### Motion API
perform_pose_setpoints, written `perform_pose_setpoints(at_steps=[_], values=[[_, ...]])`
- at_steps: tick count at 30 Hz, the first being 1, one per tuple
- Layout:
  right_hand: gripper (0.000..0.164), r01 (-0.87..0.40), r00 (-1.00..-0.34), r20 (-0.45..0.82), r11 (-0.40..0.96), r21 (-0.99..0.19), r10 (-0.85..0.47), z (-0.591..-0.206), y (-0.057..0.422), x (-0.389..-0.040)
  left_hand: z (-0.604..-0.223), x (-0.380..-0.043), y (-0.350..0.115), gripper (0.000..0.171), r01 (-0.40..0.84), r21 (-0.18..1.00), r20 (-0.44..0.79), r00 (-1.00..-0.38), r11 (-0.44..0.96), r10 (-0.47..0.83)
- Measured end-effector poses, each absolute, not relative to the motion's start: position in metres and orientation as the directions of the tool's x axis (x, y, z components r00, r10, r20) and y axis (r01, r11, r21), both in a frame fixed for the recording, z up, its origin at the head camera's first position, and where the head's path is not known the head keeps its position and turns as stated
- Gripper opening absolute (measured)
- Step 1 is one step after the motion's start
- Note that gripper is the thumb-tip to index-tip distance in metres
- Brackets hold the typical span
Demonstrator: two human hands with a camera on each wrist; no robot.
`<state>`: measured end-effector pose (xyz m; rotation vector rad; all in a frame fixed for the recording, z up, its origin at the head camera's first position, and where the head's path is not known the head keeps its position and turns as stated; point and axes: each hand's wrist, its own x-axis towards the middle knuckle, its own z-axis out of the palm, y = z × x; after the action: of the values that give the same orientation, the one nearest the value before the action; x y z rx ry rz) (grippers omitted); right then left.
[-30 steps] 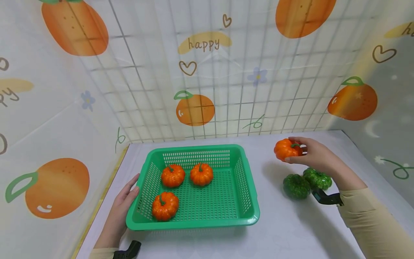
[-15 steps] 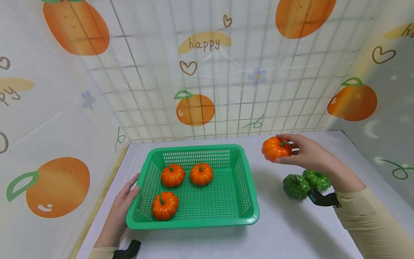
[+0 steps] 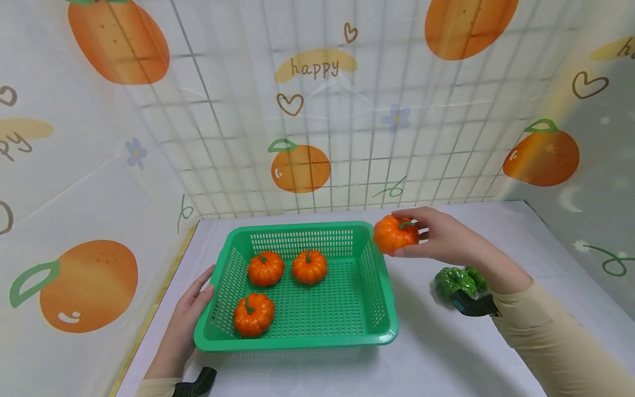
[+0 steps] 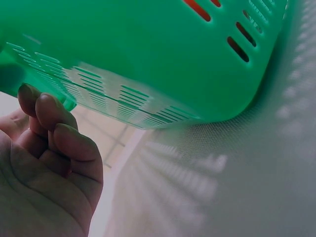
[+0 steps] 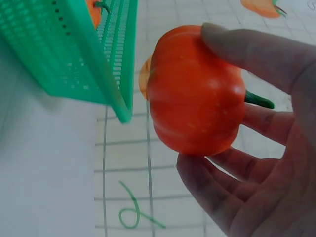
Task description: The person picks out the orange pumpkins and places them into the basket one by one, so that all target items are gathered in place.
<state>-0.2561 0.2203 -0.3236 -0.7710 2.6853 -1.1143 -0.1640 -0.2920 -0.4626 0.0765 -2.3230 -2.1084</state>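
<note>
A small orange pumpkin (image 3: 395, 235) with a green stem is in my right hand (image 3: 439, 237), pinched between thumb and fingers at the right rim of a green plastic basket (image 3: 297, 346). The right wrist view shows the same pumpkin (image 5: 197, 94) raised beside the basket wall (image 5: 94, 54). Inside the basket lie three more orange pumpkins: back left (image 3: 265, 268), back middle (image 3: 310, 267) and front left (image 3: 253, 315). My left hand (image 3: 186, 314) holds the basket's left rim; in the left wrist view its curled fingers (image 4: 74, 143) meet the rim from outside.
Two green pumpkins, the nearer one (image 3: 453, 282) partly behind my right wrist's black camera (image 3: 473, 303), sit on the white tabletop (image 3: 412, 364) right of the basket. A printed curtain over a wire grid (image 3: 347, 165) closes off the back.
My right hand has carried the orange pumpkin leftward from above the green pumpkins to the basket's right rim. The left hand, basket and pumpkins inside have stayed put.
</note>
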Motion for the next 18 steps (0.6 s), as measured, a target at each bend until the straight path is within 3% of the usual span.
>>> perform_pose_setpoints(at_steps=[18], values=[[0.066, -0.517, -0.768, 0.017, 0.604, -0.606, -0.64, -0.319, 0.152, -0.257, -0.462, -0.164, -0.291, 0.056, -0.033, 0.994, -0.028, -0.999, 0.106, -0.046]])
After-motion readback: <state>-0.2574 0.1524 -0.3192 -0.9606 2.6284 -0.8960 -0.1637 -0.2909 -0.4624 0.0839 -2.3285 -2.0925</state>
